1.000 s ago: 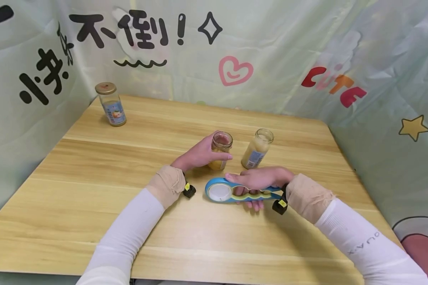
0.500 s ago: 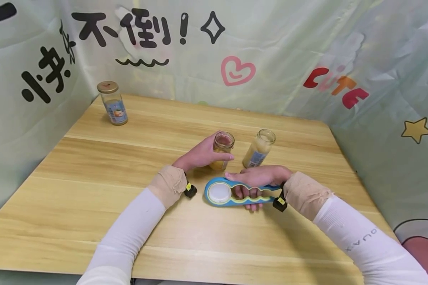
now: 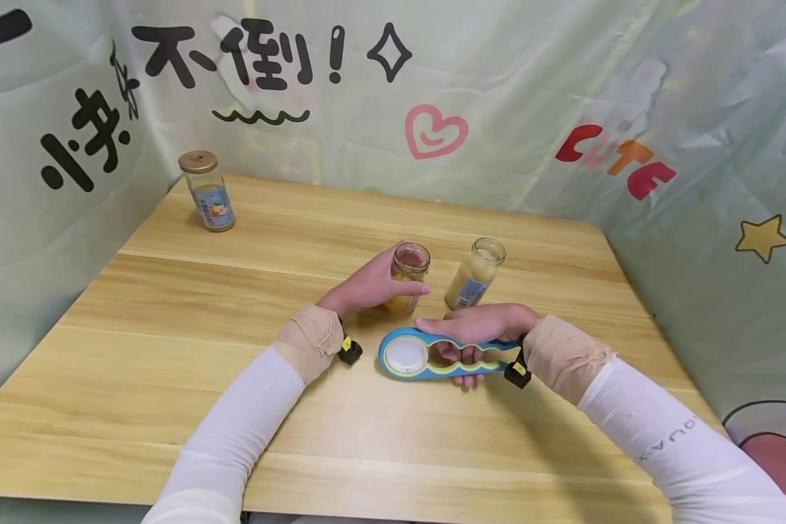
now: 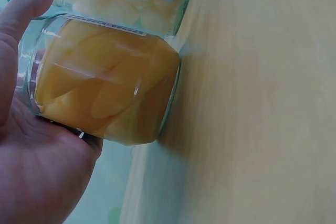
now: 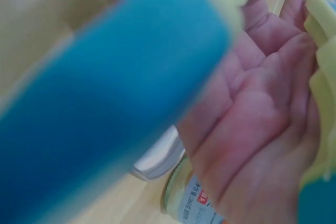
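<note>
In the head view my left hand holds an uncapped glass jar upright, thumb across its front. The left wrist view shows yellow-orange fruit pieces inside this jar. My right hand grips a blue and yellow-green jar opener with two wavy handles, fingers passing through the gap between them. A round white lid sits in the opener's ring. Behind the right hand stands a second uncapped jar, with pale contents and a blue label. The opener's blue handle blurs across the right wrist view.
At the table's far left corner stands a jar with a gold lid and a blue label. Printed fabric walls border the back and sides of the wooden table.
The opener's handles have spread slightly further apart in my right hand. My left hand and the jars hold their places; the head view has shifted a little.
</note>
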The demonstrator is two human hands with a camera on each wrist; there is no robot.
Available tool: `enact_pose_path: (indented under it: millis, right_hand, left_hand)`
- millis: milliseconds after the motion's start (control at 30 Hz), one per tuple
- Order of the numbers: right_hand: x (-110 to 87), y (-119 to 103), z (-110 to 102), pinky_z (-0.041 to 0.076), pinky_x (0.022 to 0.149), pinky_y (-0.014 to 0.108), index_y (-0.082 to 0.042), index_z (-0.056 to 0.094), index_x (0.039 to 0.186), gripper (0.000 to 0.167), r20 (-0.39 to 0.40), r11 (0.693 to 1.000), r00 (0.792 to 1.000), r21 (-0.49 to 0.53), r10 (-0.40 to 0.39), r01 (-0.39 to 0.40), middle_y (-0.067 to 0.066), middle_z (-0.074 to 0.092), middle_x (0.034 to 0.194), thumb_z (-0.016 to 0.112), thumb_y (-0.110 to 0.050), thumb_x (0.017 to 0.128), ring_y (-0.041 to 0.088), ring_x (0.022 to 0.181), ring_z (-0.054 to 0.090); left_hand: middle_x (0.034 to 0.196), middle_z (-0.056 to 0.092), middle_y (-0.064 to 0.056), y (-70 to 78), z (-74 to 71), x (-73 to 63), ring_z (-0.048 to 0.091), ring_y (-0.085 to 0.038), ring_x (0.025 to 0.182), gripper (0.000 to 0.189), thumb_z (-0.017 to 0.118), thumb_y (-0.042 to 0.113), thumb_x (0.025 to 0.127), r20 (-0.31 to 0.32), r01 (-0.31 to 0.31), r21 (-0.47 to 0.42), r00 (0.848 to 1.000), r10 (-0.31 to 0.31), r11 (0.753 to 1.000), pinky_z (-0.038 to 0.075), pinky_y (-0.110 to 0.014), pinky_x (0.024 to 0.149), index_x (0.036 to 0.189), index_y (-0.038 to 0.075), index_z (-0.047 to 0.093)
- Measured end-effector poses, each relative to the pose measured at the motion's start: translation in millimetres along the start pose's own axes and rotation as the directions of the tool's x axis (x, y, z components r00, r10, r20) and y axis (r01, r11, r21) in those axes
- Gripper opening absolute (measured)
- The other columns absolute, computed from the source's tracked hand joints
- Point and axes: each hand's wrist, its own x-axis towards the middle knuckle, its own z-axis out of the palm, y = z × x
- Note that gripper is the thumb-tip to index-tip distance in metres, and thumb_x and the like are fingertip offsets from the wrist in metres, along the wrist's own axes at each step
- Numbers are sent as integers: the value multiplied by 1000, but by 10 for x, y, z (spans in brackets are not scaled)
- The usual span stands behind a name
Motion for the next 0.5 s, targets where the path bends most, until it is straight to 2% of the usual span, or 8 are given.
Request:
enact_pose_path:
  millis: [267,500]
  right_hand:
    - [19,11,0,59,63,35,-6,52,72,78,14,1000,1000,-4,-21,21,5,53,67,30,-74,102,27,64,69]
    - [9,51,-1,54,59,30,-2,56,70,84,-24,1000,999,-9,-29,28,17,70,69,34,-79,98,24,59,66]
  left_hand:
    - [136,60,-4,-11,-14,-3,56,-19,133,53,80,27,91,7,6,15,1000,-6,1000,43,-41,119,135,15,54]
    - [135,61,-4,3,-15,-3,56,-20,132,52,80,26,91,4,0,15,1000,0,1000,43,-41,119,134,15,54]
